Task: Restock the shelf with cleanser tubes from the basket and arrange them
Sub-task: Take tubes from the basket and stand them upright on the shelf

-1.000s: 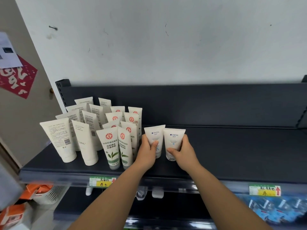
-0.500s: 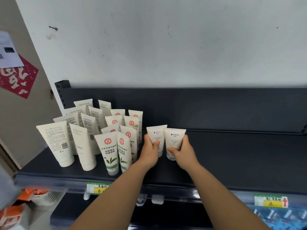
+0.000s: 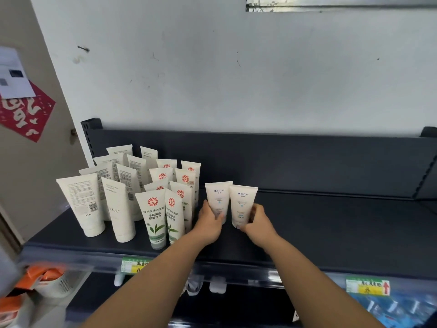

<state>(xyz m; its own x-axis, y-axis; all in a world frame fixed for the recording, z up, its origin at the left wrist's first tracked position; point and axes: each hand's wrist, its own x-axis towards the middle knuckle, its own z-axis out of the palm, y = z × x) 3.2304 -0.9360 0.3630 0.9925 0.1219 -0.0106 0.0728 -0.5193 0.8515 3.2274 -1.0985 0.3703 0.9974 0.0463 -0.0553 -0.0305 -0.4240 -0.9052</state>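
Note:
Two white cleanser tubes with blue print stand cap-down, side by side, on the dark shelf (image 3: 331, 228). My left hand (image 3: 209, 223) grips the left tube (image 3: 218, 197) around its lower part. My right hand (image 3: 259, 223) grips the right tube (image 3: 242, 202) the same way. To their left stand several white tubes with red seals and green leaves (image 3: 153, 216), and further left several plain white tubes (image 3: 80, 202) showing their back labels.
A white basket (image 3: 54, 282) holding orange packs sits low at the left, below the shelf. Price tags (image 3: 367, 286) hang on the shelf's front rail. The shelf's dark back panel (image 3: 307, 162) rises behind; blue packs lie on the lower right shelf.
Both hands have stayed on the two tubes. The right hand's fingers now wrap further round its tube; the view has tilted up slightly.

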